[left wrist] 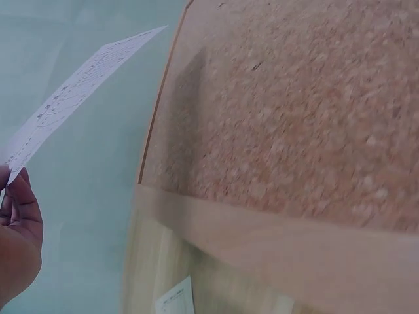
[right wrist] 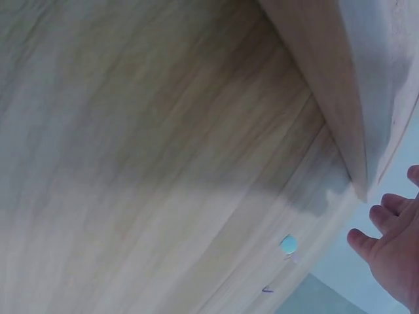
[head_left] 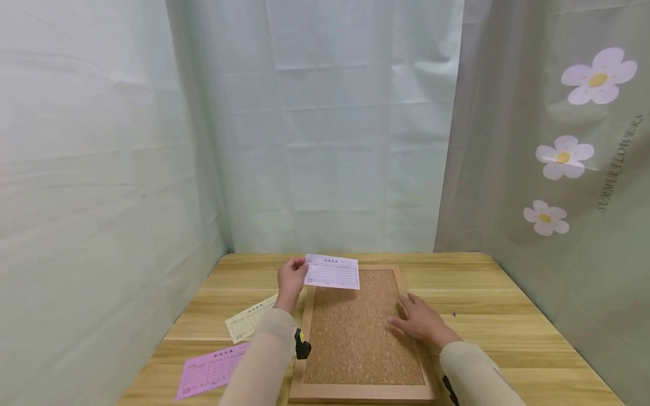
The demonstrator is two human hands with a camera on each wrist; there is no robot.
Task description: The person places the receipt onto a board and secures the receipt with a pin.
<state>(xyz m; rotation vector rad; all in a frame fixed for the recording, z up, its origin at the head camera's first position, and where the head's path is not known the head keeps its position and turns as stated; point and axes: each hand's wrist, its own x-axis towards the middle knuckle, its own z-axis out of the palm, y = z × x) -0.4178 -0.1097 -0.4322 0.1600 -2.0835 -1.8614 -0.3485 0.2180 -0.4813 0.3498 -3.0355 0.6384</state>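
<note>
A white printed slip (head_left: 332, 272) is pinched at its left edge by the left hand (head_left: 291, 282), held above the far left part of a wood-framed cork board (head_left: 363, 332). In the left wrist view the slip (left wrist: 78, 85) stands off the cork (left wrist: 294, 118), pinched between thumb and fingers of the left hand (left wrist: 19, 229). The right hand (head_left: 422, 322), fingers spread and holding nothing, is over the board's right frame edge. The right wrist view shows the right hand (right wrist: 396, 252) beside the frame (right wrist: 327, 85), fingers apart.
Left of the board, a yellow slip (head_left: 249, 321) and a pink slip (head_left: 210, 372) lie on the wooden table (head_left: 497, 321). A tiny purple item (head_left: 454, 313) lies right of the board; the right wrist view shows a small turquoise round item (right wrist: 289, 244). Curtains hang around the table.
</note>
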